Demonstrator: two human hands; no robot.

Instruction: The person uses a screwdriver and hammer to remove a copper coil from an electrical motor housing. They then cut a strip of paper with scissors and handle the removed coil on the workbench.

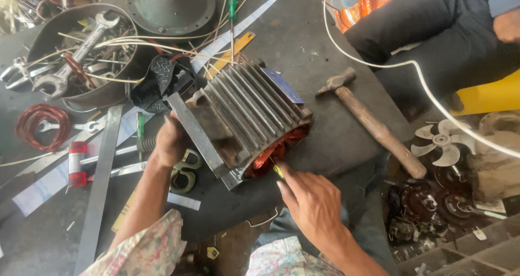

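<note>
while left hand point(169, 140) grips motor stator point(246, 122), right fingers point(287, 178) pinch yellow tool point(277, 170).

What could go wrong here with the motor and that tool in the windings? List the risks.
1. The right hand pokes a thin yellow-handled tool into the copper windings; a slip could nick the wire.
2. The motor housing lies on its side near the table's edge, steadied only by the left hand; it might roll or drop.
3. The white cable crossing the table could snag the hammer.
</note>
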